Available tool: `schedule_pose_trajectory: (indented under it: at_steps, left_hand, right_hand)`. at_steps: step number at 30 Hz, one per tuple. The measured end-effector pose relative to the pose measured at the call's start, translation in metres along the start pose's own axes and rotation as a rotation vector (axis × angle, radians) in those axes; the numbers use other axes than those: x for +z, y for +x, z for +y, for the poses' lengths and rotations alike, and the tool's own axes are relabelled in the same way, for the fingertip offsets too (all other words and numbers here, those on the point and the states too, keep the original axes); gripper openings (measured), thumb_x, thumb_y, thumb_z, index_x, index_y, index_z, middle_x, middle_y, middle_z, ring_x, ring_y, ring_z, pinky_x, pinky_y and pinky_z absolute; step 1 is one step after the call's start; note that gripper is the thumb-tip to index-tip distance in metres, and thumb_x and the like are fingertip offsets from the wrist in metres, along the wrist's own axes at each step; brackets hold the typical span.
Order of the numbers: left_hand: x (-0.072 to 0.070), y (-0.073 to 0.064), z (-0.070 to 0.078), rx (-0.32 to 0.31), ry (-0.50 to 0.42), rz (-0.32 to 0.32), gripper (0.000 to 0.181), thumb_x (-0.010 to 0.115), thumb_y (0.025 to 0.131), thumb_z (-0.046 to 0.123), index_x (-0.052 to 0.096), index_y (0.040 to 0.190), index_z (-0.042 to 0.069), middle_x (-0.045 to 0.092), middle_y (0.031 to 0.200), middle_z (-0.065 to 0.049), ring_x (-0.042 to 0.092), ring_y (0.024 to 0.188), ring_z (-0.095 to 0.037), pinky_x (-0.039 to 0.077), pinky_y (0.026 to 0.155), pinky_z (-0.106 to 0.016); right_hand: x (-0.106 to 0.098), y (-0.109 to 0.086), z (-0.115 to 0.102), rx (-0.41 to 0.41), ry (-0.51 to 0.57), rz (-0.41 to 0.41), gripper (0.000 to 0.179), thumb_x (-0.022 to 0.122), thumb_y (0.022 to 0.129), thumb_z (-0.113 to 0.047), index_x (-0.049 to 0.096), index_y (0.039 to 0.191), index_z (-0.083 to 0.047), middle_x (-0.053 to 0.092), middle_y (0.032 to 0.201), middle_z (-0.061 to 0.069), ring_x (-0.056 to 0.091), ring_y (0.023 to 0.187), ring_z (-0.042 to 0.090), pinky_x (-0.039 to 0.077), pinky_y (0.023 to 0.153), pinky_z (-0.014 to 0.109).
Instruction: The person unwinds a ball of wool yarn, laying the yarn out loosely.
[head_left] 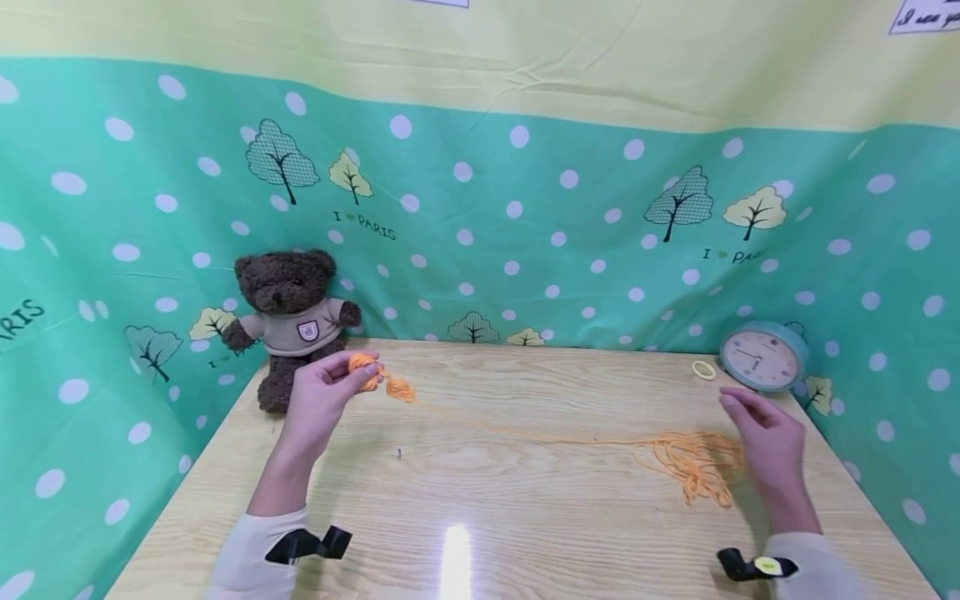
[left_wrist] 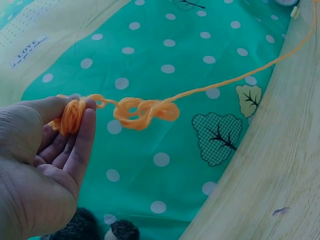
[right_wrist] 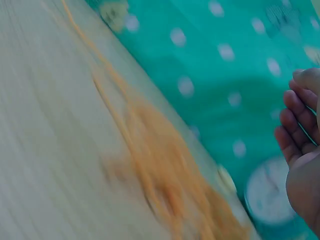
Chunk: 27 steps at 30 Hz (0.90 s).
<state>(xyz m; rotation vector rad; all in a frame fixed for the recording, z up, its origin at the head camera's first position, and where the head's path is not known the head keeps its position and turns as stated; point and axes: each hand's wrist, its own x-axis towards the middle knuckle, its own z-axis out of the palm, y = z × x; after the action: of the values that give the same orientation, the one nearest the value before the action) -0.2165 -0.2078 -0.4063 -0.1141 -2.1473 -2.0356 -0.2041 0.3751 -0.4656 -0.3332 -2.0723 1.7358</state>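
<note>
My left hand (head_left: 317,404) pinches a small wound bundle of orange yarn (left_wrist: 72,117) between thumb and fingers, raised above the table's left side. From the bundle hangs a looped tangle (left_wrist: 137,114), clear of the fingers. A single strand (left_wrist: 230,81) runs from there across to a loose yarn pile (head_left: 697,467) on the table's right. Just right of that pile, my right hand (head_left: 772,446) hovers with relaxed, slightly bent fingers and nothing held. In the right wrist view the pile is blurred, and the right hand (right_wrist: 302,130) is cut off by the frame edge.
A dark brown teddy bear (head_left: 300,329) in a grey shirt sits at the back left. At the back right stand a round teal clock (head_left: 761,358) and a pale ring (head_left: 703,370). A dotted green cloth (head_left: 510,233) hangs behind the wooden table (head_left: 555,517).
</note>
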Motion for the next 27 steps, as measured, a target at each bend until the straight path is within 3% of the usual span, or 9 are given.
schedule_pose_trajectory:
  at_steps: [6,11,19,24,27]
  left_hand:
    - [-0.002,-0.001,0.0,0.003,-0.003,0.008,0.037,0.075,0.097,0.018,0.069,0.123,-0.008,0.078,0.096,0.01,0.074,0.091,-0.004,0.061,0.079,-0.019]
    - [-0.003,-0.001,0.0,0.019,-0.007,0.004,0.041,0.075,0.097,0.018,0.066,0.125,-0.011,0.078,0.096,0.01,0.074,0.089,-0.003,0.061,0.078,-0.018]
    - [-0.001,0.001,0.003,0.015,-0.01,0.001,0.034,0.075,0.096,0.018,0.071,0.121,-0.005,0.078,0.095,0.011,0.074,0.088,-0.003,0.061,0.078,-0.018]
    - [0.0,-0.001,0.003,0.003,-0.007,0.001,0.041,0.075,0.097,0.019,0.067,0.125,-0.01,0.078,0.096,0.011,0.073,0.089,-0.003,0.061,0.078,-0.018]
    - [0.001,-0.001,0.003,0.002,-0.005,0.002,0.044,0.074,0.097,0.019,0.064,0.126,-0.013,0.078,0.095,0.011,0.073,0.088,-0.003,0.061,0.078,-0.018]
  right_hand:
    - [0.07,-0.01,-0.015,-0.144,0.06,-0.169,0.029,0.07,0.099,-0.011,0.07,0.122,0.006,0.076,0.103,-0.017,0.068,0.098,-0.001,0.054,0.085,0.009]
    - [0.12,-0.02,-0.021,-0.201,0.075,-0.276,0.027,0.071,0.099,-0.012,0.071,0.117,0.008,0.077,0.103,-0.01,0.069,0.095,0.001,0.056,0.084,0.013]
    - [0.185,-0.041,-0.031,-0.223,0.144,-0.429,0.026,0.074,0.096,-0.013,0.073,0.114,0.005,0.075,0.104,0.004,0.067,0.091,0.006,0.056,0.078,0.017]
    - [0.219,-0.051,-0.03,-0.207,0.176,-0.509,0.023,0.074,0.096,-0.013,0.074,0.113,0.001,0.072,0.112,0.02,0.066,0.093,0.008,0.056,0.079,0.018]
    - [0.236,-0.06,-0.028,-0.189,0.149,-0.555,0.02,0.074,0.096,-0.017,0.076,0.112,-0.005,0.072,0.112,0.018,0.065,0.093,0.01,0.056,0.078,0.019]
